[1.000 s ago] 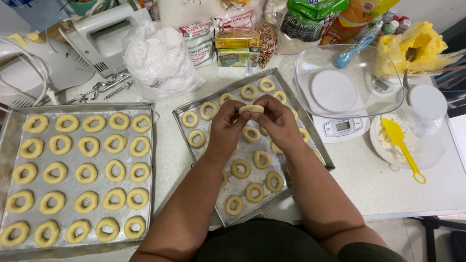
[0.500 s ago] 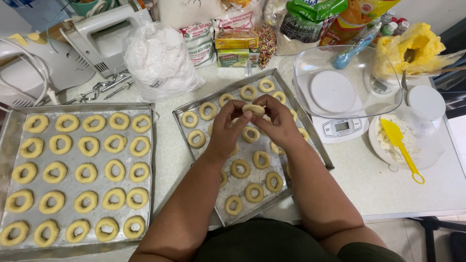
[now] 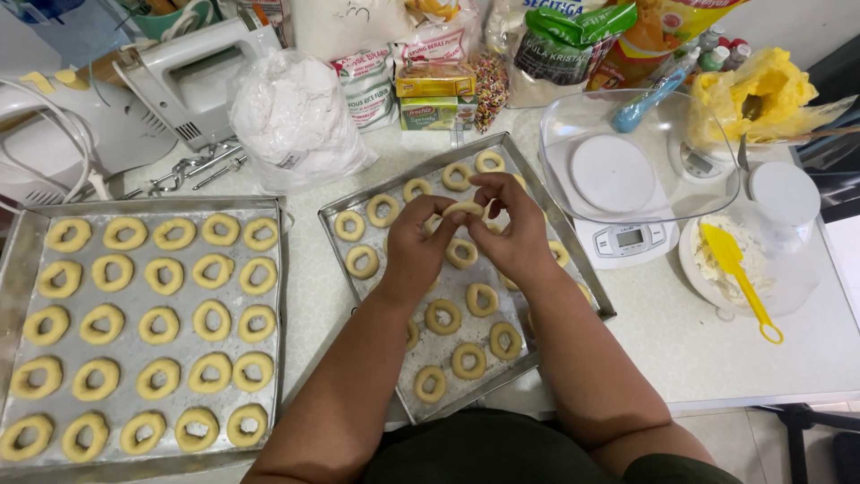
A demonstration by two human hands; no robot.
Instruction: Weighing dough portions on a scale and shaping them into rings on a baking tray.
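Both my hands meet above the right baking tray [image 3: 333, 211], pinching one short roll of pale dough [image 3: 464, 209] between their fingertips. My left hand [image 3: 414, 248] grips its left end and my right hand [image 3: 509, 232] bends over its right end. Beneath them the tray holds several dough rings [image 3: 442, 316], some hidden under my hands and forearms. A second, larger tray [image 3: 279, 296] on the left is filled with rows of dough rings [image 3: 165, 325].
A clear bowl [image 3: 717, 190] sits on a white kitchen scale [image 3: 627, 238] to the right. A yellow spatula [image 3: 738, 271] lies on a plate of dough. A white hand mixer [image 3: 193, 76], a flour bag [image 3: 296, 116] and packets stand at the back.
The dough roll has been bent a little between my fingertips; both hands stay over the right tray in nearly the same spot.
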